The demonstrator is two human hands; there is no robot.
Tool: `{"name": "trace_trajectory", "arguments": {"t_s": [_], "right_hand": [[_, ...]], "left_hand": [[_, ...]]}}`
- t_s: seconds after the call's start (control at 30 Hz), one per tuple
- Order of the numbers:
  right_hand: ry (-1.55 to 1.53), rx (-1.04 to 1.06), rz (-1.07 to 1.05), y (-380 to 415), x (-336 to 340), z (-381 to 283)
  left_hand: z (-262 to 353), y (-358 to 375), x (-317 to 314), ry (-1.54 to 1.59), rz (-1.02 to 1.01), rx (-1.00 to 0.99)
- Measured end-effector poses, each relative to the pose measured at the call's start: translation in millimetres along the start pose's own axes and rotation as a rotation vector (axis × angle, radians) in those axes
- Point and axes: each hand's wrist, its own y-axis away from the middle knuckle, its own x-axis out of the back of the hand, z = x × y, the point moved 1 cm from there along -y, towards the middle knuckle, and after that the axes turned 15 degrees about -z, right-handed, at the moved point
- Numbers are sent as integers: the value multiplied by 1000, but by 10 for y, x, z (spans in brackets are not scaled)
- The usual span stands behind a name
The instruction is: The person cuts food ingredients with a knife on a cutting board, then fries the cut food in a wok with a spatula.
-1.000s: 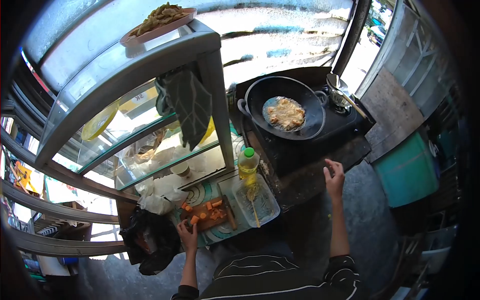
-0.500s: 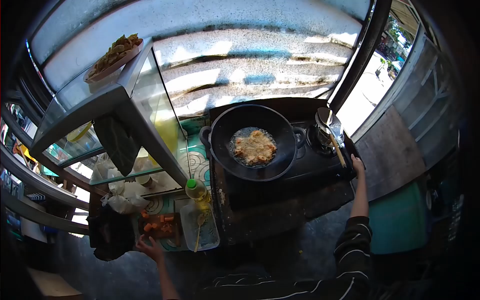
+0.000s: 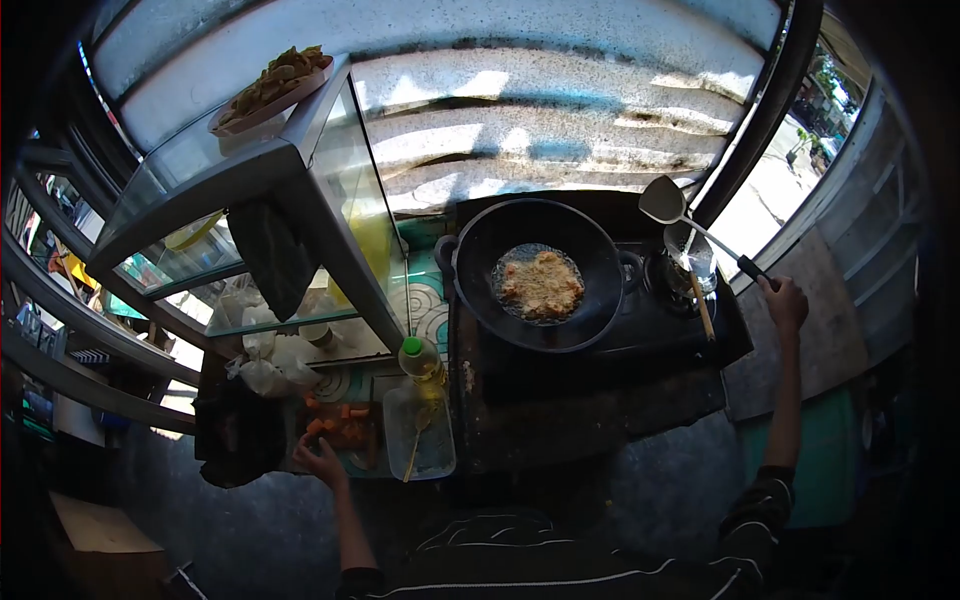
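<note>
My right hand [image 3: 786, 304] is closed around the black handle of a metal spatula [image 3: 664, 201], whose wide blade is raised above the right burner. On the left, my left hand [image 3: 319, 462] is at the near edge of a tray of orange chunks [image 3: 350, 430]. Its fingers look slightly apart, with the tips beside one chunk; they seem to hold nothing. A battered, golden piece of food [image 3: 543, 286] sits in bubbling oil in the black wok [image 3: 590, 325] on the stove.
A strainer with a wooden handle [image 3: 704, 312] rests on the right burner. Left of the stove are a green-capped oil bottle [image 3: 420, 362] and a clear tub [image 3: 432, 455] with a spoon. A glass display case [image 3: 345, 205] stands behind, a plate of fried food [image 3: 275, 90] on top.
My right hand has lifted the spatula from the right burner and moved up and right with it. My left hand's fingers have drawn closer together by the orange chunks. The view has shifted.
</note>
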Motion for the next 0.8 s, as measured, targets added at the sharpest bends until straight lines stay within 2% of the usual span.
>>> {"name": "trace_trajectory", "arguments": {"t_s": [0.03, 0.1, 0.2, 0.3, 0.4, 0.47, 0.57, 0.67, 0.73, 0.8], "right_hand": [[2, -2, 1, 67, 190, -133], [80, 162, -41, 220, 478, -467], [210, 266, -55, 458, 655, -983], [320, 369, -61, 538, 447, -1233], [372, 351, -91, 631, 209, -1370], [354, 348, -140, 693, 55, -1469], [99, 236, -333, 746, -342, -1529], [-53, 236, -401, 817, -695, -1665], [-83, 202, -393, 947, -549, -1791], [-68, 261, -285, 984, -475, -1830]], "left_hand": [[-16, -15, -14, 56, -7, -16], [-9, -18, -40, 94, -17, 11], [-12, 11, -24, 150, -31, 43], [-28, 68, 51, 165, -41, 62], [-233, 90, 78, 148, -38, 66], [-338, 96, 107, 136, -32, 59], [-323, 145, 192, 191, -86, 129], [-306, 140, 212, 240, -112, 162], [-301, 133, 219, 272, -126, 161], [-285, 127, 215, 256, -145, 177]]}}
